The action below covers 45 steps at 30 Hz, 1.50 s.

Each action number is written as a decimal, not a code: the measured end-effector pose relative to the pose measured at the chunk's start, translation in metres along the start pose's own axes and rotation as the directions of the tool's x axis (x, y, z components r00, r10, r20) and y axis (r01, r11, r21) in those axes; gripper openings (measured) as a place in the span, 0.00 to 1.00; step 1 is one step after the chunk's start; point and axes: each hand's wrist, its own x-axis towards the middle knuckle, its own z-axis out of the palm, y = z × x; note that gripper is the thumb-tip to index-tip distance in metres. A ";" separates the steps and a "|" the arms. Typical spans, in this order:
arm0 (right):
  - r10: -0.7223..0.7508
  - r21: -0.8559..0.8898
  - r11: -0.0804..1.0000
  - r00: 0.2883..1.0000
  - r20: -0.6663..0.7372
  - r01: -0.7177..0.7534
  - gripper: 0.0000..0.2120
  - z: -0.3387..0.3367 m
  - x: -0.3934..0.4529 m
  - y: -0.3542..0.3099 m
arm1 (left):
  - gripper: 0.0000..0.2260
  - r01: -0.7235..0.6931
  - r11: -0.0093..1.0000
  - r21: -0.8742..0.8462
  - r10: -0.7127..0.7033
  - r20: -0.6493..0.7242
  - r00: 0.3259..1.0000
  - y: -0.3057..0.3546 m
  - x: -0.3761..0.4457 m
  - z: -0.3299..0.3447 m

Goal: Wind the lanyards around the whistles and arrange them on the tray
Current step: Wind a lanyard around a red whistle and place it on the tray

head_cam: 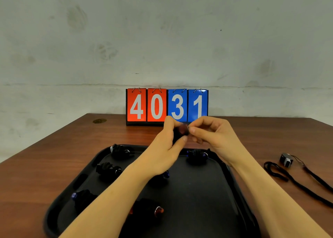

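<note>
Left hand (168, 144) is gripping a small dark reddish whistle wrapped in black cord (181, 132), thumb and curled fingers closed round it, holding it up above the far edge of the flat black plastic tray (232, 180) so both hands get room to work. Right hand (214, 135) is meeting it from the other side, fingertips pinching at the whistle's end, likely tucking the last of the lanyard so the winding is not slipping loose; the cord end itself is too blurred to tell. Wound whistles are already lying on the tray, spaced apart in rough rows: one at the far left corner (121, 150), one below it (108, 169), a blue-tipped one near the left rim (82, 198), an orange-tipped one toward the front (149, 209), one at the far right (196, 155), and one mostly hidden under the left wrist (164, 175). On the brown wooden counter (45, 162), right of the tray and well apart from it, a grey-and-black whistle (286, 159) is waiting with its long black lanyard (295, 181) trailing unwound, probably next. Red-and-blue flip scoreboard reading 4031 (167, 105) is standing at the counter's back by the wall.
</note>
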 end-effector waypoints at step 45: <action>0.108 0.028 0.994 0.987 -0.118 -0.105 0.05 0.013 0.000 0.005 | 0.11 0.022 1.000 -0.001 -0.022 -0.138 0.990 -0.002 0.002 -0.003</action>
